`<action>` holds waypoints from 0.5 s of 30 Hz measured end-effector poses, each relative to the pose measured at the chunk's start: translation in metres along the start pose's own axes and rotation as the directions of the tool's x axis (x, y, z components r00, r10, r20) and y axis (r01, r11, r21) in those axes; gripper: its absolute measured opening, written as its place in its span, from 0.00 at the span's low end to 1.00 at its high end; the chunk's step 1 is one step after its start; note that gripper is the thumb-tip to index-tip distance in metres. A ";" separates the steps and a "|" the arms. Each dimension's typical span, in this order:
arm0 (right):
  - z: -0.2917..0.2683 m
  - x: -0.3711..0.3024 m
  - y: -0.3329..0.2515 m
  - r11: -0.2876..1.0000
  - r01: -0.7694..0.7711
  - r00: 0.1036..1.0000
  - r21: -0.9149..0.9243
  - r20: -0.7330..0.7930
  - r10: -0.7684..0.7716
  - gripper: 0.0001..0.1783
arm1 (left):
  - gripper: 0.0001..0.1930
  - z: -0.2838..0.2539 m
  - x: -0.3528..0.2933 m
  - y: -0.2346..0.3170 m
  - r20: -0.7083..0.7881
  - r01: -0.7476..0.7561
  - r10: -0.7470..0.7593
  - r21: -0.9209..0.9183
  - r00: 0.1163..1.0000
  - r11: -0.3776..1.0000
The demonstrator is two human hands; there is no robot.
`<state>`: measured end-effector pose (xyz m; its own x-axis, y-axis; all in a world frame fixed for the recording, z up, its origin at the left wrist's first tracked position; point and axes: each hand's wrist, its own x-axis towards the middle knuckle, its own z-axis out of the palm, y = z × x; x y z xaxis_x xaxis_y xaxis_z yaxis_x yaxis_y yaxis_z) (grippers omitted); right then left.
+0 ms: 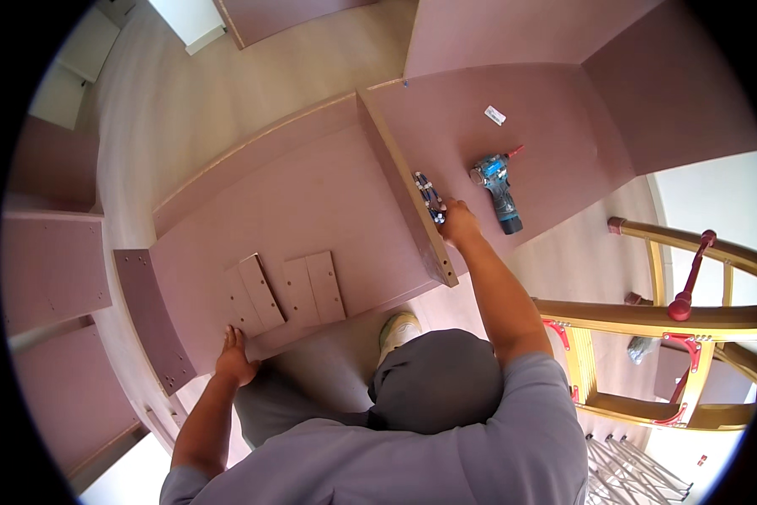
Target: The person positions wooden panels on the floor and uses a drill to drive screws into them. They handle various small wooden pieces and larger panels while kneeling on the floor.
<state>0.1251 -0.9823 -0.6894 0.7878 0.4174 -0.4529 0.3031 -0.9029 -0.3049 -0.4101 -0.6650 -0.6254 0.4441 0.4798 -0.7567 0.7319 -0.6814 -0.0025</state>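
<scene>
My left hand (236, 358) lies with fingers stretched on the front edge of a mauve cabinet panel, beside two pairs of narrow drilled boards (256, 290) (314, 288). An upright divider (399, 177) stands across the panel. Just right of it, my right hand (460, 223) reaches down to a small pile of blue and white fittings (427, 194). Its fingers are curled together at the pile's near end; what they pinch is hidden. A blue and black cordless drill (498, 192) with a red-tipped bit lies to the right of this hand.
A small white label (495, 115) lies beyond the drill. Tall mauve side panels (673, 84) rise at the far right. A yellow stepladder (648, 320) with red parts stands at my right, near folded metal legs (635, 471). More cabinet panels (54, 269) stand at the left.
</scene>
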 end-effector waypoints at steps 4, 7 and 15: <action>0.013 0.008 0.014 0.978 0.015 0.999 0.209 -0.043 -0.006 0.30 | 0.57 0.006 0.003 0.003 -0.004 0.008 -0.008 0.040 1.000 0.999; 0.029 0.026 0.034 0.970 0.043 0.994 0.239 -0.106 -0.018 0.26 | 0.58 0.000 0.008 0.008 0.026 0.009 -0.010 0.061 1.000 0.998; 0.003 -0.001 0.010 0.983 0.138 0.989 0.124 -0.061 -0.131 0.27 | 0.60 -0.004 0.018 0.011 0.070 0.048 -0.050 0.025 0.996 0.999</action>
<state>0.1258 -0.9912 -0.6943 0.7723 0.5253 -0.3573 0.3402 -0.8169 -0.4657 -0.3922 -0.6612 -0.6363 0.3700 0.4736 -0.7993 0.7396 -0.6708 -0.0551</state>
